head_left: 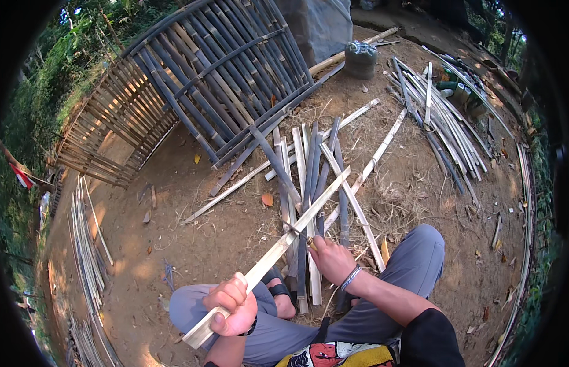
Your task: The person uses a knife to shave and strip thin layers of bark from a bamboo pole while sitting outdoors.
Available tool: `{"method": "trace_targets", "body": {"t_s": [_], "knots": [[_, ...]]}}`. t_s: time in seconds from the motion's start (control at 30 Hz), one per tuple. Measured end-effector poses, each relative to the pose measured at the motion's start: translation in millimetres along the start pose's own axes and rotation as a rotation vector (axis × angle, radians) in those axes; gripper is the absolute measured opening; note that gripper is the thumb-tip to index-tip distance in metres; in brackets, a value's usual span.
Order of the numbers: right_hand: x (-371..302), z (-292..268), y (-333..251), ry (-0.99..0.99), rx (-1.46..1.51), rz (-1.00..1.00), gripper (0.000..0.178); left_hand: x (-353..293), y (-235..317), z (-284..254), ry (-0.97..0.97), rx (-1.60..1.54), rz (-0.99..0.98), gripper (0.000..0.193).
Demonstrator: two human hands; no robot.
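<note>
Split-bamboo strip (269, 260), one: pale, straight, flat-faced, squared at its near end; held slantwise above the ground (138, 251), from over the left knee up across the heap of slats ahead. Left hand (231, 304): fingers clenched around the strip near its lower end, a short butt projecting beyond the fist. Right hand (333, 262): fingers closed on the handle of a knife (295, 229), its blade thin, dark and narrow, laid crosswise over the strip at about mid-length; braided bracelet (351, 277) on the wrist. Trousers (397, 278), plain grey cloth, both knees bent, one to each side of the work. Heap of bamboo slats (301, 162), long and flat, some cream, some grey-dark, overlapping at angles on trampled brown earth strewn with curled, fibrous shavings (413, 192). Dry leaf (267, 199), orange, flat on the soil just left of the heap. Bamboo rack (226, 76), round dark poles with pale node rings, crossed by bars, toward the ground's far edge; slatted panel (116, 134), light brown, closely spaced, adjoining its left side. Bundle of strips (446, 131), pale and loosely fanned, at far right; second bundle (86, 244), slender, along the ground's left edge. Dark plastic container (361, 60), squat and rounded, right of the rack.
</note>
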State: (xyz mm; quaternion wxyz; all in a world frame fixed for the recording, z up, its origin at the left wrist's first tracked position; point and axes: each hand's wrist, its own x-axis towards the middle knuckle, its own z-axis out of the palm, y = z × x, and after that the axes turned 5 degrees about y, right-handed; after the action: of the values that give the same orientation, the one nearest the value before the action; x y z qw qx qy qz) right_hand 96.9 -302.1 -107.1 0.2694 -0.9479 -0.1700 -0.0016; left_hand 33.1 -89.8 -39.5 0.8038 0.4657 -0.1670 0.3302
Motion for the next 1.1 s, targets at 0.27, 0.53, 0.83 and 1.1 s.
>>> {"method": "trace_targets", "body": {"t_s": [0.27,0.53,0.83,1.1], "knots": [[-6,10,1,0.005,0.051,0.069,0.026,-1,-1,3,-0.078,0.023,-0.004,0.044],[3,12,44,-0.036,-0.021,0.152,0.027,-3,-1,7,-0.069,-0.004,-0.015,0.046],[-3,2,34,-0.066,0.081,0.161,0.028,-3,2,7,-0.087,0.014,-0.016,0.047],[19,14,45,-0.023,0.060,0.139,0.028,5,-1,5,-0.037,-0.005,-0.009,0.045]]}}
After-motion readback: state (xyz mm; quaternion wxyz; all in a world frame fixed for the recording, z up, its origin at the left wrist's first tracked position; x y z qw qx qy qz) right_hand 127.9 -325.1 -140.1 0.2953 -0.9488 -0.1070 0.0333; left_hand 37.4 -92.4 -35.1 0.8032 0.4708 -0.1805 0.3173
